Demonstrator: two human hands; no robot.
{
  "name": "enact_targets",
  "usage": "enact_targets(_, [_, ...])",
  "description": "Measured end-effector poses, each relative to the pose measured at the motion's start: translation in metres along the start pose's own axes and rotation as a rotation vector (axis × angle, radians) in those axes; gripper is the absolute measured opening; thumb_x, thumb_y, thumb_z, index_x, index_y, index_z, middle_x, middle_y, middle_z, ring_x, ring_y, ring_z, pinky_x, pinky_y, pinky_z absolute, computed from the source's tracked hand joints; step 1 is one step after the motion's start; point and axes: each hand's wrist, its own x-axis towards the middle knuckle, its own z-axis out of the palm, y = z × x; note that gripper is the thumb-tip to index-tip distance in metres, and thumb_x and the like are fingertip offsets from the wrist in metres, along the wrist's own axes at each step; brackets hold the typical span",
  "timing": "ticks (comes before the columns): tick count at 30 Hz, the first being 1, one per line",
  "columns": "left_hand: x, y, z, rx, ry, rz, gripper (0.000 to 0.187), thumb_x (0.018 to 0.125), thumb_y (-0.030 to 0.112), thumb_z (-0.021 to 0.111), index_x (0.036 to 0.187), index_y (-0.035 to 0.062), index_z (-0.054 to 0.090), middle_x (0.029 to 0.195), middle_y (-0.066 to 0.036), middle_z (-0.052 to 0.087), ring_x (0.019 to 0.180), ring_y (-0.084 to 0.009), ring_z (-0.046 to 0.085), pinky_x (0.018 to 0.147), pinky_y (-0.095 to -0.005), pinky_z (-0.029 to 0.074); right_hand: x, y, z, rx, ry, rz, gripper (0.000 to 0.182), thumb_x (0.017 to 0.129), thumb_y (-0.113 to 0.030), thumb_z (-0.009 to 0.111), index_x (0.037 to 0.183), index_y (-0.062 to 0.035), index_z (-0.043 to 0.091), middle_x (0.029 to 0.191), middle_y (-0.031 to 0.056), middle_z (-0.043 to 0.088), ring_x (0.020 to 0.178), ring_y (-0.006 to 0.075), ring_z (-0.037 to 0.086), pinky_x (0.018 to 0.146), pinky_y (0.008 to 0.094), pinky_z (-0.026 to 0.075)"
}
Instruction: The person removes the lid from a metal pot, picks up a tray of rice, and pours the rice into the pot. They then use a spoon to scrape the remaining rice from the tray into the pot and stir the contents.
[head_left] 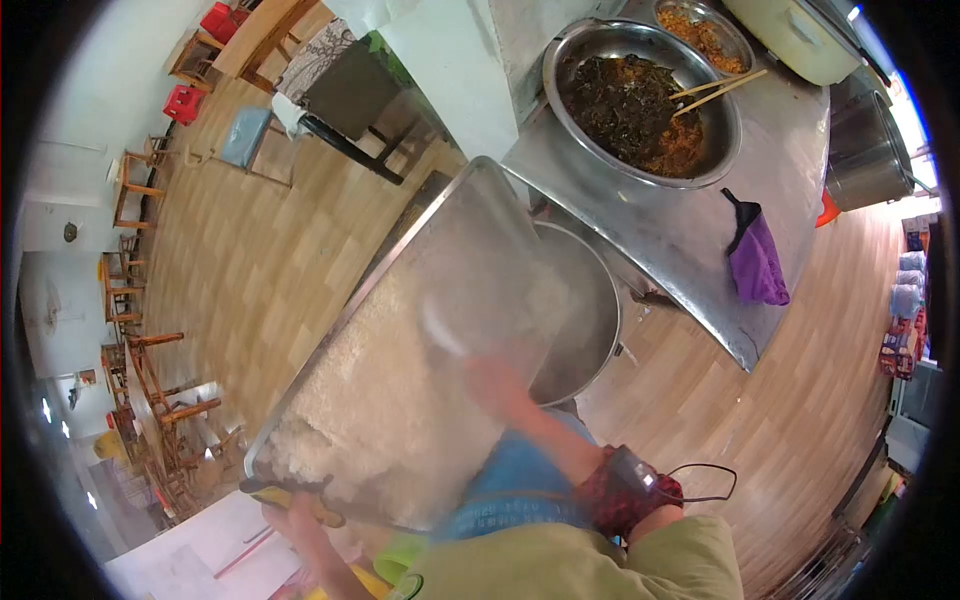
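A large metal tray (372, 262) of steaming white rice (365, 400) slants across the middle, tilted toward a big round metal pot (610, 290). At the tray's lower left corner, my left hand (303, 528) is closed around the rim, with a dark yellow-and-black cloth (285, 497) between hand and metal. My right hand (497, 388), smeared by motion and steam, is over the rice near the pot side. It grips a whitish, round-edged thing (440, 330) whose kind I cannot tell.
On the metal table (640, 220) stand a wide bowl of dark cooked greens (735, 150) with chopsticks (720, 92), a smaller bowl (705, 38) and a purple cloth (758, 262). A tall pot (868, 150) is at right. Chairs (135, 190) line the left wall.
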Motion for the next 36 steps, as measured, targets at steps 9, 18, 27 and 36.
enact_targets(9, [0.001,0.009,0.005,-0.039,-0.014,-0.014,0.049,0.059,-0.002,0.048,0.108,-0.009,0.046,0.096,-0.014,0.054,0.082,-0.0208,0.055,0.072,-0.0291,0.046,0.024,0.095,-0.033,-0.348,0.212,0.081,0.03,0.085,-0.019,0.044,0.109,-0.0011,0.05,0.101,0.0122,0.057,0.092,0.0243,0.054,0.08,0.0387,0.045])
enact_targets(18, [0.002,0.003,0.001,-0.031,0.007,0.01,0.05,0.058,-0.002,0.049,0.108,-0.008,0.046,0.092,-0.012,0.053,0.081,-0.0216,0.055,0.073,-0.0296,0.045,-0.05,-0.097,-0.036,0.421,-0.45,0.152,0.037,0.088,-0.037,0.042,0.064,-0.0088,0.048,0.053,0.0001,0.042,0.046,0.0117,0.04,0.042,0.0277,0.032])
enact_targets(27, [-0.004,0.01,0.003,-0.077,-0.05,-0.002,0.056,0.056,-0.004,0.049,0.112,-0.0081,0.043,0.098,-0.014,0.051,0.08,-0.0213,0.054,0.072,-0.0295,0.045,-0.019,-0.116,0.016,0.311,-0.085,-0.039,0.027,0.087,-0.029,0.04,0.075,-0.0057,0.048,0.06,0.0089,0.047,0.053,0.0235,0.043,0.048,0.036,0.034])
enact_targets(36, [0.009,-0.085,-0.051,0.198,0.164,0.072,0.06,0.06,0.002,0.056,0.118,-0.0039,0.039,0.096,-0.014,0.05,0.08,-0.0212,0.055,0.07,-0.0327,0.05,-0.001,-0.02,0.029,-0.19,0.14,-0.277,0.02,0.083,-0.02,0.048,0.089,-0.0015,0.054,0.078,0.0125,0.058,0.067,0.0266,0.055,0.061,0.0381,0.044])
